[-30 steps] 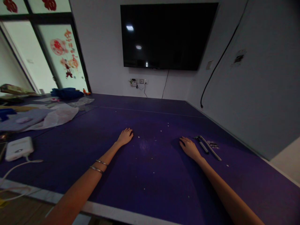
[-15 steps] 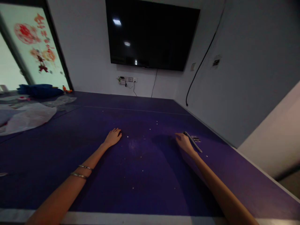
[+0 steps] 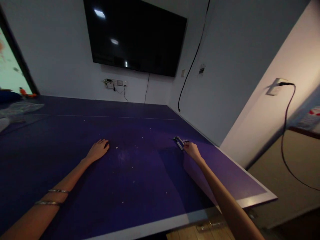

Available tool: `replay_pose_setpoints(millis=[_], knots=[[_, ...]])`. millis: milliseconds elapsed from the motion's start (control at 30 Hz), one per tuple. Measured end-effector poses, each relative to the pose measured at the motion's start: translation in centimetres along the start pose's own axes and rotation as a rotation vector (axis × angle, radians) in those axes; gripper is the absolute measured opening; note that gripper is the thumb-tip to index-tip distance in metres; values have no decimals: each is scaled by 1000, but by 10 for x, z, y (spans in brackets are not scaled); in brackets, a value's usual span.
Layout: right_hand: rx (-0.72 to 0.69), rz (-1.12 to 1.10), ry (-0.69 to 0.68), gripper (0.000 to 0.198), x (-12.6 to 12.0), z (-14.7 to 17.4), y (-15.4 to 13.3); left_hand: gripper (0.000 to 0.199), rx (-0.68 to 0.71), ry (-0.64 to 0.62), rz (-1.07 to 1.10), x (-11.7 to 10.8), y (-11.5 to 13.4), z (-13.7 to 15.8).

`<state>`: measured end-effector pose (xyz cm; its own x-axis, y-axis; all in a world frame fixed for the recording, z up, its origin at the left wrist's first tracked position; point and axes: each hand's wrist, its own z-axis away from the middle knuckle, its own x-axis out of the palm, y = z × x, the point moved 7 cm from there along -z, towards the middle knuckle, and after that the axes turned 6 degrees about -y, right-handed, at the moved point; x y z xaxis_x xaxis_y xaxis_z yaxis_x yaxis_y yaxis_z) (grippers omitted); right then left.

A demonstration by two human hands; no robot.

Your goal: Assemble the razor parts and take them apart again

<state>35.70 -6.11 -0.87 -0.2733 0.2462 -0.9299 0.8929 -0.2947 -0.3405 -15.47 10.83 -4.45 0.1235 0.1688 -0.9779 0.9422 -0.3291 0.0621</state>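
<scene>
Small metal tool (image 3: 179, 142) lying on the purple table (image 3: 140, 173) near its right edge, touching the fingertips of the right hand (image 3: 192, 150); grip not clear, fingers bent over the tool's near end. Left hand (image 3: 98, 150) well apart to the left, flat and open, palm down on the table. Black screen (image 3: 135, 36) on the wall beyond.

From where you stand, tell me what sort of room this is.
Probably a recreation or meeting room: a table-tennis table fills the floor, a large dark television hangs on the wall, and wall sockets sit beneath it.
</scene>
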Motion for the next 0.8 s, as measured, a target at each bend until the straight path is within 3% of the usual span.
replay_pose_setpoints(millis=[233,433,567,700,800], knots=[[64,21,-33,19,14,-5,-7,49,17,1,-3,-8,3,-2],[87,61,-64,16,13,-7,-14,43,-142,-145,97,-16,12,-19],[116,69,-70,19,10,-6,-18,34,-52,-83,175,-44,64,-33],[125,63,-55,22,8,-5,-30,29,156,-51,351,-66,144,-38],[76,56,-29,25,6,-1,-51,25,285,-113,500,-66,207,-34]])
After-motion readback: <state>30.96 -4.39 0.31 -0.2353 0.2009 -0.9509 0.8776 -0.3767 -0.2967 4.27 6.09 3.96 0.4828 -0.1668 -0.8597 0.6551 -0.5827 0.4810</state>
